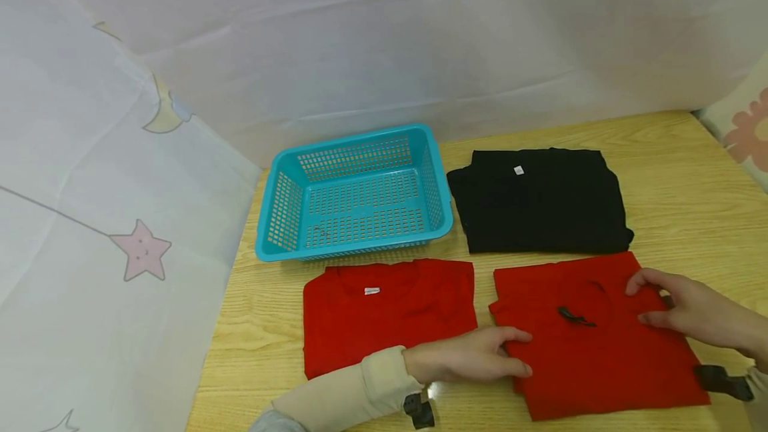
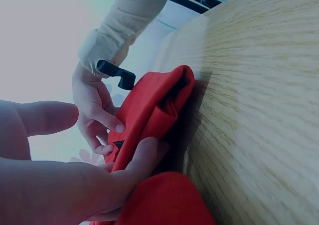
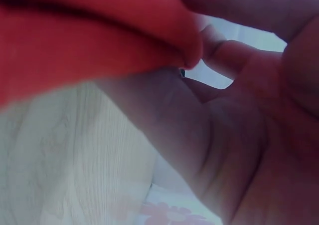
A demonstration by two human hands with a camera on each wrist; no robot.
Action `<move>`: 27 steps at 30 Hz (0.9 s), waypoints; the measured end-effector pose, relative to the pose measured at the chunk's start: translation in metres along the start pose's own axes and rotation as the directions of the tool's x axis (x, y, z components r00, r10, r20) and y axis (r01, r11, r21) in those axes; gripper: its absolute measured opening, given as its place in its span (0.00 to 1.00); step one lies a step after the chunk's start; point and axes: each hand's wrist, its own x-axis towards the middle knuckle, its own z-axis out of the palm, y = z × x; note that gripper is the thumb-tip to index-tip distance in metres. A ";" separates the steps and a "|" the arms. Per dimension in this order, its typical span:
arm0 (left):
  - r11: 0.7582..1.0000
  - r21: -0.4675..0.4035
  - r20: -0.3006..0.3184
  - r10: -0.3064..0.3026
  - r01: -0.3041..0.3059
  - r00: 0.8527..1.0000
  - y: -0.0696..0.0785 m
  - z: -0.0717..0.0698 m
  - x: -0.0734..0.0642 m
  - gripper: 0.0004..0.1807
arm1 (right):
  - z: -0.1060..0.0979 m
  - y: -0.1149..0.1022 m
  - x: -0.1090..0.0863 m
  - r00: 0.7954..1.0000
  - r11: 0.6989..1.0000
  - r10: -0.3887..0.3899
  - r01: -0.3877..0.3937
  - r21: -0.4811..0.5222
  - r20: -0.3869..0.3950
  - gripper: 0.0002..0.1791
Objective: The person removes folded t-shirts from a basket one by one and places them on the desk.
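A folded red shirt (image 1: 588,352) lies at the front right of the table, a small dark strip (image 1: 576,317) near its neckline. My left hand (image 1: 474,355) touches its left edge, with thumb and index finger apart on the cloth. Over the right edge rests my right hand (image 1: 690,305), its fingers loosely bent and the thumb apart from them. In the left wrist view, the shirt's layered folds (image 2: 172,105) show at the edge. A second folded red shirt (image 1: 384,325), with a white neck label, lies to the left, partly behind my left forearm.
A turquoise plastic basket (image 1: 354,250) with nothing in it stands at the back left. Beside it lies a folded black garment (image 1: 546,209) with a white label. The wooden table (image 1: 258,332) meets pale printed curtains (image 1: 420,52) at the back and left.
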 end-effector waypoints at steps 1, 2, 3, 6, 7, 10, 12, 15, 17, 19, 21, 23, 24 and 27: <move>1.000 -0.004 0.004 -0.002 0.002 1.000 0.000 0.000 0.001 0.26 | -0.001 0.001 0.000 1.000 1.000 0.008 -0.008 -0.002 0.005 0.18; 1.000 -0.012 0.007 -0.005 0.005 1.000 0.000 0.000 0.001 0.26 | -0.002 0.001 0.001 1.000 1.000 0.015 -0.015 -0.003 0.011 0.17; 1.000 -0.028 0.011 -0.010 0.010 1.000 0.000 0.000 0.002 0.26 | -0.002 0.002 0.001 1.000 1.000 0.022 -0.022 -0.005 0.018 0.17; 0.996 -0.085 0.021 -0.028 0.029 0.999 0.000 0.001 0.004 0.27 | -0.003 0.002 0.002 0.999 0.999 0.035 -0.035 -0.015 0.028 0.17; 0.994 -0.105 0.022 -0.034 0.036 0.999 0.000 0.001 0.004 0.27 | -0.004 0.002 0.002 0.999 0.999 0.042 -0.041 -0.018 0.030 0.17; 0.986 -0.159 0.021 -0.049 0.052 0.999 0.000 0.002 0.006 0.27 | -0.006 0.001 0.003 0.998 0.998 0.059 -0.058 -0.023 0.038 0.17; 0.981 -0.184 0.021 -0.058 0.061 0.998 -0.001 0.003 0.007 0.28 | -0.006 0.001 0.003 0.995 0.997 0.080 -0.079 -0.020 0.052 0.16; 0.978 -0.196 0.024 -0.069 0.072 0.997 -0.001 0.003 0.009 0.28 | -0.006 0.001 0.005 0.991 0.994 0.107 -0.107 -0.003 0.081 0.16; 0.976 -0.201 0.031 -0.076 0.081 0.997 -0.002 0.003 0.010 0.28 | -0.006 0.001 0.005 0.989 0.993 0.113 -0.115 0.013 0.100 0.16; 0.975 -0.204 0.038 -0.077 0.083 0.996 -0.002 0.003 0.011 0.29 | -0.006 0.002 0.006 0.987 0.992 0.119 -0.122 0.019 0.110 0.16; 0.975 -0.207 0.044 -0.075 0.082 0.996 -0.002 0.003 0.012 0.29 | -0.005 0.002 0.007 0.986 0.992 0.121 -0.124 0.021 0.117 0.16; 0.975 -0.206 0.048 -0.074 0.082 0.996 -0.002 0.002 0.012 0.29 | -0.006 0.003 0.007 0.985 0.992 0.120 -0.123 0.020 0.121 0.16; 0.976 -0.203 0.047 -0.074 0.082 0.996 -0.003 0.002 0.013 0.29 | -0.006 0.003 0.008 0.985 0.992 0.122 -0.125 0.017 0.121 0.16; 0.979 -0.186 0.045 -0.078 0.085 0.996 -0.002 0.002 0.014 0.28 | -0.006 0.003 0.009 0.985 0.992 0.122 -0.125 0.013 0.121 0.16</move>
